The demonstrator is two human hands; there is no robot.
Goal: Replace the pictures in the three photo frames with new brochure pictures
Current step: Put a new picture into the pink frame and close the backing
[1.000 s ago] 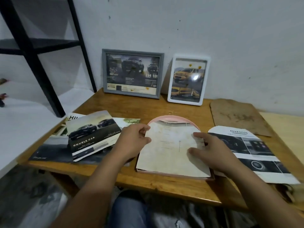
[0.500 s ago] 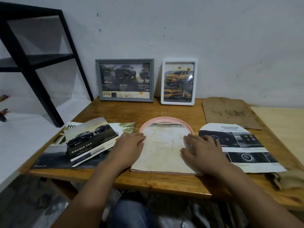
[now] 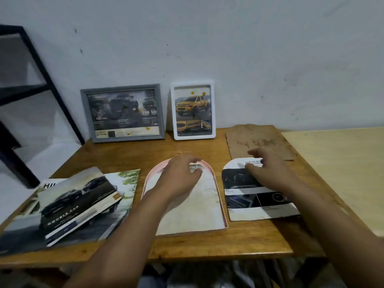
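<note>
Pink arched frame (image 3: pixel 218 190) holds a stained paper sheet (image 3: pixel 199 210).

Your two arms are bare, with no sleeves on them as far up as you can see. Your left hand (image 3: pixel 180 178) and your right hand (image 3: pixel 268 171) have no gloves. You can't see any rings or a watch on them. Both hands look a bit blurry. Below the near edge of the wooden table (image 3: pixel 207 249) a small bit of blue cloth shows, maybe your pants.
</note>
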